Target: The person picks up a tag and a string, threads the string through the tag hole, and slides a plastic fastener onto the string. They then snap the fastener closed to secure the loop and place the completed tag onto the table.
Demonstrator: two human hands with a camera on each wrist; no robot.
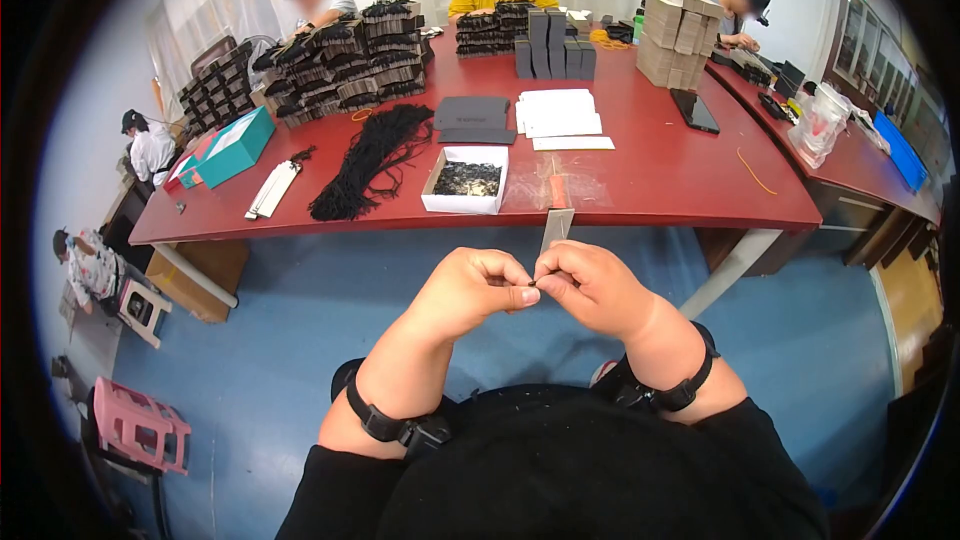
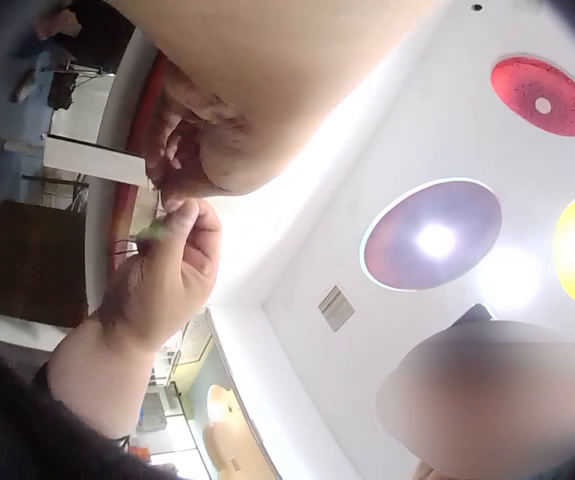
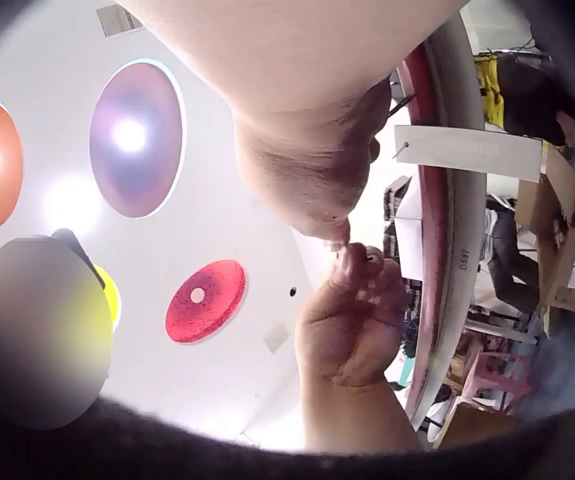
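Observation:
In the head view my left hand [image 1: 468, 290] and right hand [image 1: 592, 285] meet in front of the table edge, fingertips together. Between them both pinch a small piece of black cord [image 1: 532, 284], mostly hidden by the fingers. A narrow pale hang tag [image 1: 557, 230] dangles just beyond my right hand. In the right wrist view the tag [image 3: 468, 150] shows a small hole near one end, with dark cord at it. The left wrist view shows the tag [image 2: 93, 158] close by the fingers.
On the red table [image 1: 640, 175] lie a white box [image 1: 430, 202] of small black pieces, a bundle of black cords [image 1: 365, 165], white cards [image 1: 560, 115], grey cards [image 1: 473, 112] and a phone [image 1: 695, 110]. Stacks of tags [image 1: 345, 60] stand behind. Several people sit around.

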